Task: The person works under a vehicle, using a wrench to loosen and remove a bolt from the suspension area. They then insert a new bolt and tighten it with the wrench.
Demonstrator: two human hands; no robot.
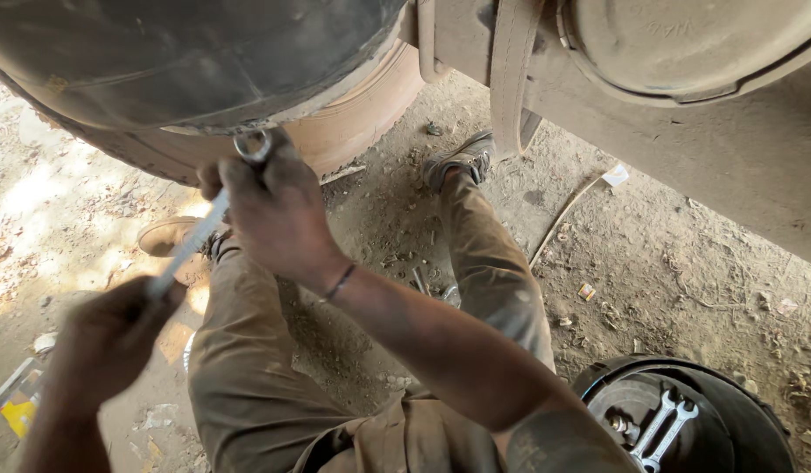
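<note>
Both hands on one spanner (pixel 195 235): right hand (pixel 278 215) clenched round its ring end, upper centre; left hand (pixel 108 346) gripping the tail, lower left. Shaft slants diagonally between them.

Head view, steeply downward, close over lap

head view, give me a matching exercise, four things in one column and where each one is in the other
Things:
1. ring spanner
2. pair of open-end spanners
3. yellow packet
4. thin wristband

Places:
A. lying on the black round part at lower right
B. on the ground at the far left
C. held in both hands, ring end up by the tyre
D. around the right wrist

Pairs: 1-C, 2-A, 3-B, 4-D
</note>
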